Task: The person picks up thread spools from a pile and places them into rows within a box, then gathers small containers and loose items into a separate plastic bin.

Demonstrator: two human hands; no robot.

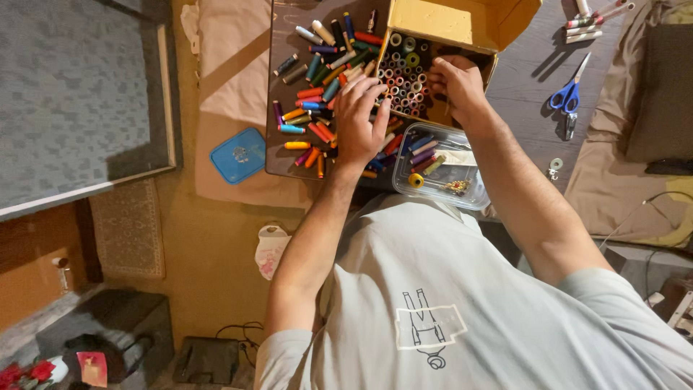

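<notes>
A heap of coloured thread spools [323, 87] lies loose on the dark table [523, 79]. My left hand [361, 119] rests on the heap with fingers spread, palm down. My right hand [456, 83] reaches into an open cardboard box [462, 25], where several spools [401, 76] stand upright in rows; its fingers curl at the box's inner wall, and whether they hold a spool is hidden. Just below both hands sits a clear plastic container [462, 191] holding a few spools.
Blue-handled scissors [569, 97] and a few spools [592, 22] lie on the table's right side. A blue container lid [239, 154] rests on beige cloth at the left. A carpet, bags and a cable lie on the floor below.
</notes>
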